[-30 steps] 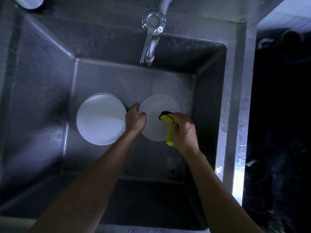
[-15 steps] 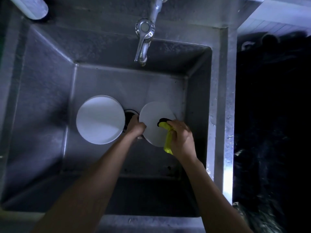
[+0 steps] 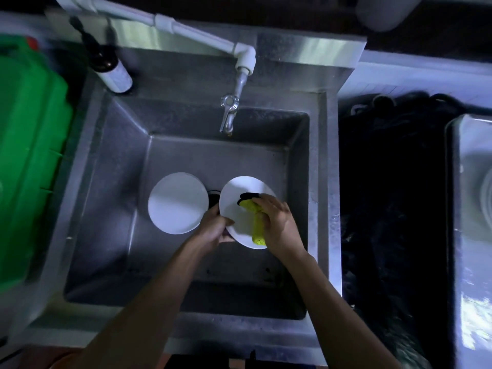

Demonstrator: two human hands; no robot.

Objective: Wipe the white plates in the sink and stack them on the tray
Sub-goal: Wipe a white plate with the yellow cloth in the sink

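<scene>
Two white plates are in the steel sink (image 3: 111,209). The left plate (image 3: 177,203) lies flat on the sink floor. My left hand (image 3: 217,225) grips the lower left rim of the right plate (image 3: 237,198), which is tilted up off the floor. My right hand (image 3: 278,225) holds a yellow cloth with a dark end (image 3: 255,219) pressed against that plate's face. The drain (image 3: 213,197) shows between the two plates.
A tap (image 3: 228,113) on a white pipe hangs over the sink's back wall. A dark bottle (image 3: 109,65) stands at the back left corner, next to a green container (image 3: 29,145). A pale tray (image 3: 474,235) sits at the far right beyond a dark gap.
The right plate has been lifted and tilted by my left hand, and the cloth has slid further onto its face. The camera view has pulled back and shifted.
</scene>
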